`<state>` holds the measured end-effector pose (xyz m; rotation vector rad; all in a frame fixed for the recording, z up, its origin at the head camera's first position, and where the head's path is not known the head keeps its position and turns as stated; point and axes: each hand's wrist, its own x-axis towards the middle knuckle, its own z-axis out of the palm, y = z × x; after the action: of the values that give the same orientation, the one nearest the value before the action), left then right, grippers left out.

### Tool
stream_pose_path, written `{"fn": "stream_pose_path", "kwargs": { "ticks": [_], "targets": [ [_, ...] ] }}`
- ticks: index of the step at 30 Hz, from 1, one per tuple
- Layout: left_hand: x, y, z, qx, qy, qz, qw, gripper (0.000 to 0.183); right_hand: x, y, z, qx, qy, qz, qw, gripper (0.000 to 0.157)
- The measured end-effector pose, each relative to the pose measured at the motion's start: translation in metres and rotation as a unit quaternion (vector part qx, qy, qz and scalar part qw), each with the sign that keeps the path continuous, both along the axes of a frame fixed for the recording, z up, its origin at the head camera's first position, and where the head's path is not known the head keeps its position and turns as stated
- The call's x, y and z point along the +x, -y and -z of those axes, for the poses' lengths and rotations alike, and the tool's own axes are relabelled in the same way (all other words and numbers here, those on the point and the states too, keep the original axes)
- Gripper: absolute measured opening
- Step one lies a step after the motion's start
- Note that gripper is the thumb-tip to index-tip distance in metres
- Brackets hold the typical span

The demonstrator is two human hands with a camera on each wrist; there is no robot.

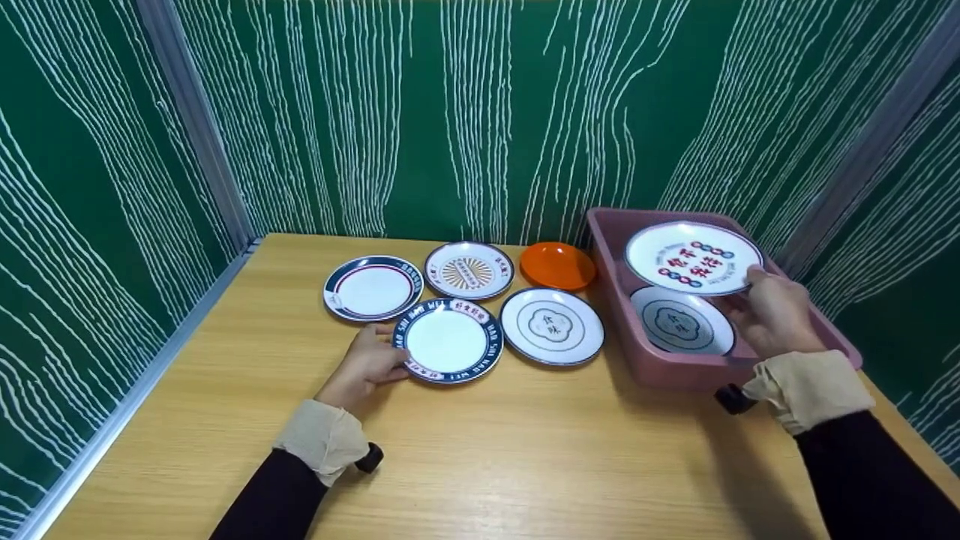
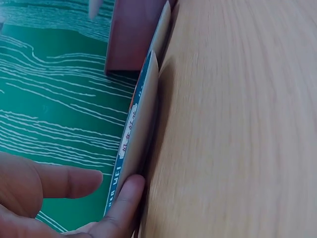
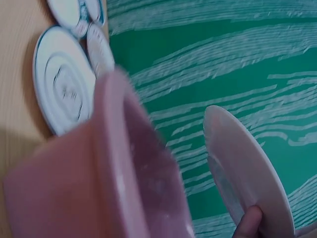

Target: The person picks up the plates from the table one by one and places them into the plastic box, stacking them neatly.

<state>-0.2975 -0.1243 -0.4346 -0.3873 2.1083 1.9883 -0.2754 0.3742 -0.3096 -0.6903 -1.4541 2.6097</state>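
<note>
My right hand [image 1: 776,311] grips the right edge of a white plate [image 1: 694,257] with red characters and a blue-red chain pattern. This plate is raised over the pink plastic bin [image 1: 649,360]; its pale underside shows in the right wrist view. Beneath it, a white plate with a grey flower-shaped emblem [image 1: 671,321] lies in the bin. On the table, my left hand [image 1: 367,367] is at the left edge of a dark-blue-rimmed plate [image 1: 448,341]. In the left wrist view one finger [image 2: 130,191] touches that plate's underside, while another is held apart above the rim.
Around the blue-rimmed plate lie a white plate with a dark rim and red ring [image 1: 373,289], a sunburst-patterned plate [image 1: 469,271], an orange plate [image 1: 557,266] and an emblem plate [image 1: 553,328]. Green panels [image 1: 465,120] with white lines enclose the wooden table [image 1: 510,465].
</note>
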Motion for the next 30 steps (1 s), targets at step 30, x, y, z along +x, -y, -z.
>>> {"fn": "stream_pose_path", "kwargs": {
  "ticks": [30],
  "targets": [
    [0.003,-0.001,-0.006,0.023,0.000,-0.003,0.9997,0.045,-0.023,-0.046,0.037,0.103,0.096,-0.075,0.987,0.062]
  ]
}}
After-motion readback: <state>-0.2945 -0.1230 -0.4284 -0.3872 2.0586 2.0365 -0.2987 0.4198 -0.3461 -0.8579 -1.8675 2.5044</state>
